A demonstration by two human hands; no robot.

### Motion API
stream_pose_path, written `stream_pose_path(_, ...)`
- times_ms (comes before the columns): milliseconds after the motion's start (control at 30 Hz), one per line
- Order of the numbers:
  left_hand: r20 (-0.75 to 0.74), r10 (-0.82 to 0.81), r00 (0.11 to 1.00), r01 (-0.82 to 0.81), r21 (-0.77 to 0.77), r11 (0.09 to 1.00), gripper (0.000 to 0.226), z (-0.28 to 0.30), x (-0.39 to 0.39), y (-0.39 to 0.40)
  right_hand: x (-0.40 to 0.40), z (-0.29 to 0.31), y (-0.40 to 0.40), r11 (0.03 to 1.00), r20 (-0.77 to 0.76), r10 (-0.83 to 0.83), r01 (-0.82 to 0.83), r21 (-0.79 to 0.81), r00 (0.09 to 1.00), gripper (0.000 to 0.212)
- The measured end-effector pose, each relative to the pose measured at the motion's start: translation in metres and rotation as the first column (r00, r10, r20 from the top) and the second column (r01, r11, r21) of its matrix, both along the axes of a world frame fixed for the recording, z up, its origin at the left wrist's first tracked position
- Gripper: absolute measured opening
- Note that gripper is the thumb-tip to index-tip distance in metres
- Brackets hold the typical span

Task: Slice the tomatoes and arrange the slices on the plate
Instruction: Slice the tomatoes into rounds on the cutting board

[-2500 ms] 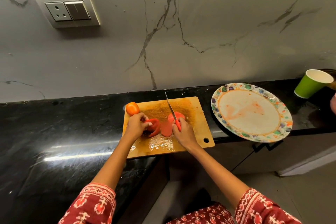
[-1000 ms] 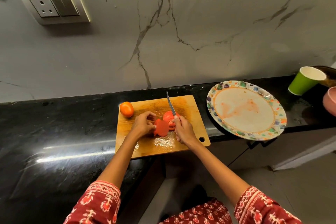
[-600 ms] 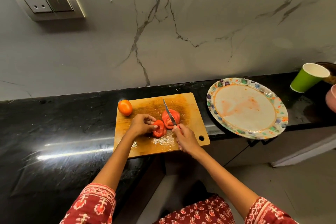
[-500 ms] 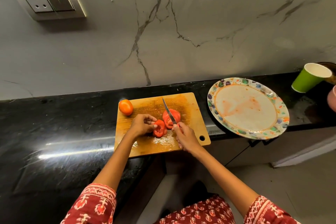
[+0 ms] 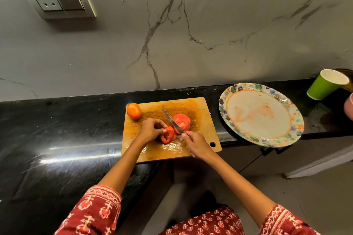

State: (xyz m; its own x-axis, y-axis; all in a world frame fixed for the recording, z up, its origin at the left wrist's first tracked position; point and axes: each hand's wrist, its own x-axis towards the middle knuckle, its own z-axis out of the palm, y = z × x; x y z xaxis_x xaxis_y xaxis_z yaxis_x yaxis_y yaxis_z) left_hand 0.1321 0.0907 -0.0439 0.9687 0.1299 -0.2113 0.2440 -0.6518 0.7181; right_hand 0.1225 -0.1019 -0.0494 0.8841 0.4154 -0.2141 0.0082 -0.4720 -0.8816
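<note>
Step in hand: slicing; left hand (image 5: 150,129) pinches the tomato piece (image 5: 168,135) on the cutting board (image 5: 200,120), right hand (image 5: 196,144) is clenched round the knife (image 5: 174,123) handle, blade apparently at the cut face. Cut slices (image 5: 182,121) lie just beyond; whole tomato (image 5: 133,110) untouched; plate (image 5: 286,99) bears none. Next: a steady downward cut clear of the fingertips.

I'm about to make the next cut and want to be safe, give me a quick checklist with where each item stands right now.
1. Left hand holding the red tomato piece: ok.
2. Right hand gripping the small steel knife: ok.
3. Left fingertips clear of blade: cannot tell.
4. Wooden cutting board fully on black counter: not ok, near edge overhangs.
5. Floral-rimmed plate free for slices: ok.
</note>
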Motion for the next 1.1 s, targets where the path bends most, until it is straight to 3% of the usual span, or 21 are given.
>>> stream_pose_path(233, 0.038, 0.005, 0.999, -0.007, 0.062, 0.998, 0.008, 0.002, 0.003, -0.002, -0.005, -0.005, -0.006, 0.991, 0.062, 0.07, -0.063, -0.115, 0.996, 0.027)
stream_pose_path(367, 0.056, 0.057, 0.997, -0.06, 0.056, 0.997, 0.009, 0.0, 0.003, -0.01, -0.006, -0.005, -0.007, 0.993, -0.003, 0.053, -0.053, -0.105, 0.999, 0.027)
stream_pose_path(600, -0.005, -0.02, 1.0, 0.02, 0.1, 0.995, 0.01, -0.003, 0.008, -0.002, -0.007, 0.002, -0.006, 0.993, -0.059, 0.045, -0.051, -0.11, 0.997, 0.027)
stream_pose_path(1100, 0.002, 0.071, 0.997, -0.071, 0.085, 0.994, 0.019, -0.01, 0.006, -0.009, -0.015, 0.013, -0.004, 0.98, -0.039, 0.079, -0.085, -0.182, 0.996, 0.026)
